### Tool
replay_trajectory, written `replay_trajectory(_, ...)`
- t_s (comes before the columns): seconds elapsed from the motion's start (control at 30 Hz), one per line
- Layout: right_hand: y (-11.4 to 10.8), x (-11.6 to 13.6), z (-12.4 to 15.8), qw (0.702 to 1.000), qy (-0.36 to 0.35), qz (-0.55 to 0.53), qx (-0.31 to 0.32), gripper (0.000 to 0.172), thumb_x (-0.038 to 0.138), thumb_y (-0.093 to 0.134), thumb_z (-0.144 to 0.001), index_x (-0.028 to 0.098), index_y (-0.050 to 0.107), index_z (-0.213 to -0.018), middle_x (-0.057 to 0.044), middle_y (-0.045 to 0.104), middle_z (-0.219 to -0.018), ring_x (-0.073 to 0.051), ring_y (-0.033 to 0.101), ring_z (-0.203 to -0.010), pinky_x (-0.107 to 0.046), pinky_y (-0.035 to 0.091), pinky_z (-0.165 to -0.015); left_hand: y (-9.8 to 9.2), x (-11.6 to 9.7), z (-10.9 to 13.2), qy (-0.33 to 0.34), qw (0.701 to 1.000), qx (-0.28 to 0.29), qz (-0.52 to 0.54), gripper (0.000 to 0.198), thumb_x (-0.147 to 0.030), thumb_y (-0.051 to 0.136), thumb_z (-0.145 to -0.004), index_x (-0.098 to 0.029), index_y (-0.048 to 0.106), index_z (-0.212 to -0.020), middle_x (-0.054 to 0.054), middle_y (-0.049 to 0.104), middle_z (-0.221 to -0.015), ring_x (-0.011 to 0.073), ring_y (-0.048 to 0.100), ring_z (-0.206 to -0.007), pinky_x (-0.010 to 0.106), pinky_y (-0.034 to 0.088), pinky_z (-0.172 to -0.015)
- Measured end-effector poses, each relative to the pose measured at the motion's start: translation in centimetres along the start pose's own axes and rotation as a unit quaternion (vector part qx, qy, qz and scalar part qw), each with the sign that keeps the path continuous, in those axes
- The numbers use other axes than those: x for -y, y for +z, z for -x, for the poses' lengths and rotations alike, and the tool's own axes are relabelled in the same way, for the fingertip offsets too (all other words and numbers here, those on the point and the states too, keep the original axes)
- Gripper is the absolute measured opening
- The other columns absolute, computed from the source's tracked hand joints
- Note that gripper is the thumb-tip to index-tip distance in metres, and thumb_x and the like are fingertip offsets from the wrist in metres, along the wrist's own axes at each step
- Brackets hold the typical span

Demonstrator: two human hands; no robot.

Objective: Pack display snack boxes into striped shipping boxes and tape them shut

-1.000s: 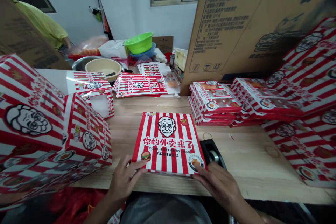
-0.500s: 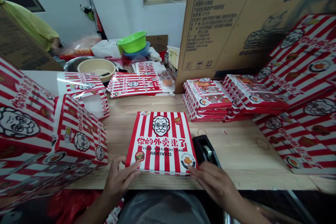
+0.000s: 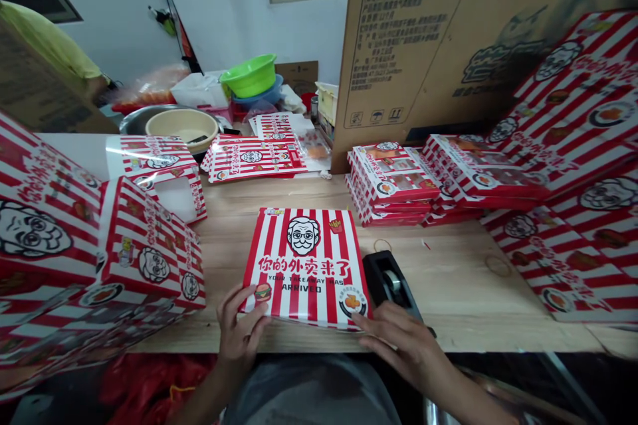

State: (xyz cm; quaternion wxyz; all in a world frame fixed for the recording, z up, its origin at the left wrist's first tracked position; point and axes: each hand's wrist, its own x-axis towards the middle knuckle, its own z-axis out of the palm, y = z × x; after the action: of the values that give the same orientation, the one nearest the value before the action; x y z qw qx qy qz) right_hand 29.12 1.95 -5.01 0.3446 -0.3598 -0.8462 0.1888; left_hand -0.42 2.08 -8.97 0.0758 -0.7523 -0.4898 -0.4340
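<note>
A red-and-white striped takeaway box [image 3: 306, 265] lies closed and flat on the wooden table [image 3: 463, 292] right in front of me. My left hand [image 3: 242, 332] holds its near left corner, fingers curled on the edge. My right hand [image 3: 401, 342] rests at its near right corner with fingers stretched out against the box. A black tape dispenser [image 3: 391, 285] sits just right of the box, beside my right hand.
Assembled striped boxes [image 3: 100, 246] are piled at the left. Flat striped blanks are stacked at the right [image 3: 399, 186] and far right [image 3: 573, 166]. A large cardboard carton [image 3: 448, 33] stands behind. Bowls [image 3: 249, 76] and a person in yellow [image 3: 50, 46] are at the back left.
The box's near edge has lifted slightly off the table as my left hand curled under its corner. The view shifted a little; both hands stay at the near corners.
</note>
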Motion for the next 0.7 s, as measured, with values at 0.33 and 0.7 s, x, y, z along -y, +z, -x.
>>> replay_trajectory(0.33,0.4,0.9,-1.6,0.998,-0.045,0.048,-0.013,0.020,0.014,0.045,-0.089,0.015,0.061,-0.100,-0.001,0.053,-0.062,-0.012,0.047,-0.058,-0.022,0.038,-0.054,2.4,-4.8,-2.2,0.117,0.993,-0.032,0.013,0.007,-0.018,0.061,-0.078,-0.021,0.061,-0.084,0.002,0.066,-0.087,0.0170,0.053,-0.091,0.039,0.038,-0.088)
replay_trajectory(0.7,-1.8,-1.3,2.4,0.969,0.165,0.130,-0.130,0.020,0.030,0.047,-0.088,0.020,0.061,-0.096,-0.006,0.057,-0.083,-0.015,0.057,-0.070,-0.026,0.048,-0.062,2.7,-4.1,-1.8,0.132,0.990,-0.001,0.053,0.016,-0.014,0.048,-0.086,-0.020,0.062,-0.089,0.002,0.068,-0.084,0.0141,0.056,-0.087,0.033,0.037,-0.087)
